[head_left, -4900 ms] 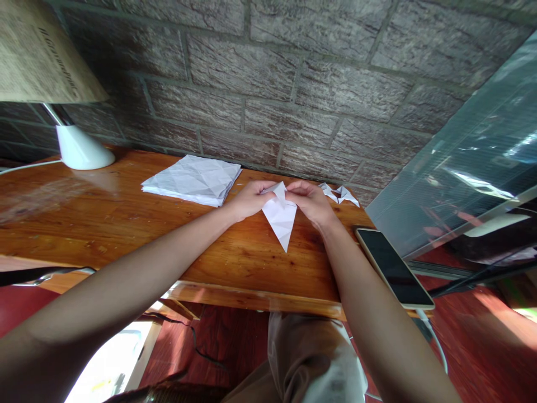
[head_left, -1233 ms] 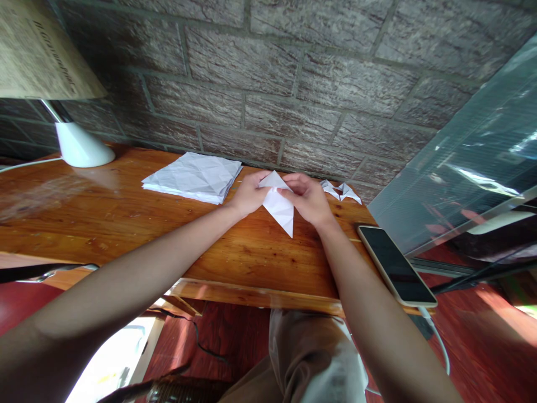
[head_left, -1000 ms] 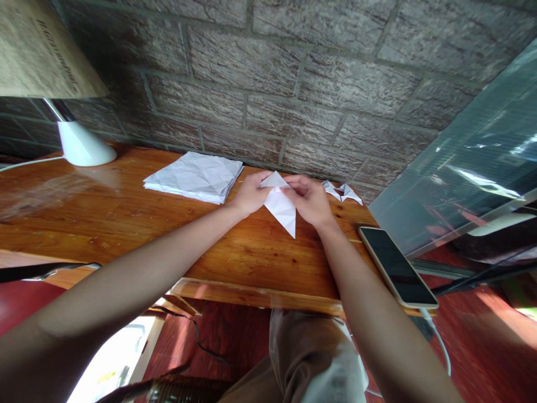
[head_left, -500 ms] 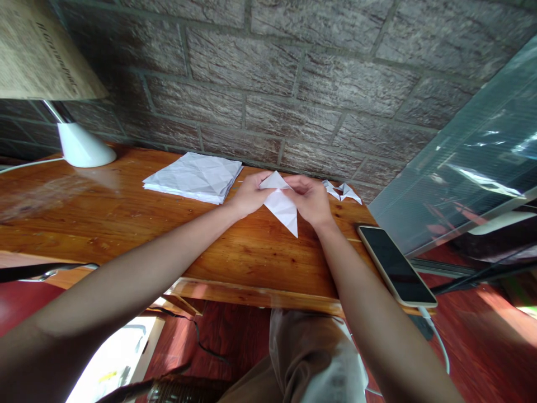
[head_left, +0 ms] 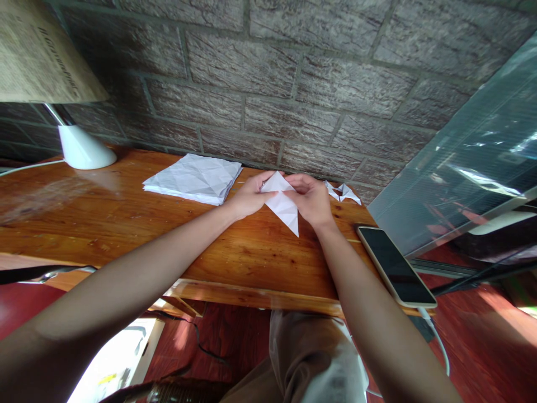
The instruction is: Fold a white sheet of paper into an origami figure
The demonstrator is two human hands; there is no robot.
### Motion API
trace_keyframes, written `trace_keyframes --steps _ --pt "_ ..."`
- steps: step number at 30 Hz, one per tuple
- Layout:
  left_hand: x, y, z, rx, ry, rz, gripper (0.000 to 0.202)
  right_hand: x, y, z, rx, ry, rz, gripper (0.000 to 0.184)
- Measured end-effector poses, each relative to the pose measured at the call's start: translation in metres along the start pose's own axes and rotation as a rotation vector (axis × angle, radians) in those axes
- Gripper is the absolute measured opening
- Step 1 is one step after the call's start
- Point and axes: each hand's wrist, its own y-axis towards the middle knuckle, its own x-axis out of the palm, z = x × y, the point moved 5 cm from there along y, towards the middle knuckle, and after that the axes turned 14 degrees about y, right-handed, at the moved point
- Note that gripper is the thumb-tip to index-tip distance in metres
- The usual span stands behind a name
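Between my two hands is a folded sheet of white paper point(head_left: 285, 210), its upper corner pointing at the wall and a long lower point hanging toward me. My left hand point(head_left: 250, 197) grips its left edge, thumb on top and fingers behind. On the right edge, my right hand point(head_left: 311, 198) pinches the same sheet, its thumb close to the left one at the middle. The fingertips behind the paper are hidden. Left of my hands lies a stack of creased white paper point(head_left: 193, 178). Beyond my right hand sits a small folded paper shape point(head_left: 346, 193) with pointed ends.
A phone point(head_left: 396, 266) with a white cable point(head_left: 438, 336) lies at the right end of the wooden table point(head_left: 235, 252). At the left stands a lamp with a white base point(head_left: 84, 146). A stone-patterned wall point(head_left: 268, 84) rises behind, and a translucent panel point(head_left: 461, 134) slants at right.
The upper part of the folded paper now lies more level with the lower part, and the dark gap under its fold has closed. Both hands stay in nearly the same place.
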Motion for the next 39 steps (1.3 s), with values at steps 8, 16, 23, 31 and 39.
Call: trace_keyframes --steps 8,16,23,31,39 --pt "-0.006 -0.002 0.0 -0.076 0.167 0.146 0.04 -0.001 -0.001 -0.001 0.013 -0.016 0.045 0.022" --pt "-0.008 -0.002 -0.001 -0.124 0.075 0.198 0.042 0.0 -0.002 0.005 0.025 -0.084 0.034 0.025" --pt "-0.008 0.001 -0.002 -0.07 0.097 0.141 0.037 -0.001 -0.002 0.004 0.031 -0.087 0.052 0.026" --pt "-0.01 -0.001 -0.006 -0.11 0.14 0.221 0.038 0.0 -0.001 0.01 0.055 -0.058 0.004 0.027" --pt "-0.015 -0.001 -0.01 -0.176 0.073 0.302 0.034 0.01 -0.005 0.008 0.067 -0.016 -0.099 0.029"
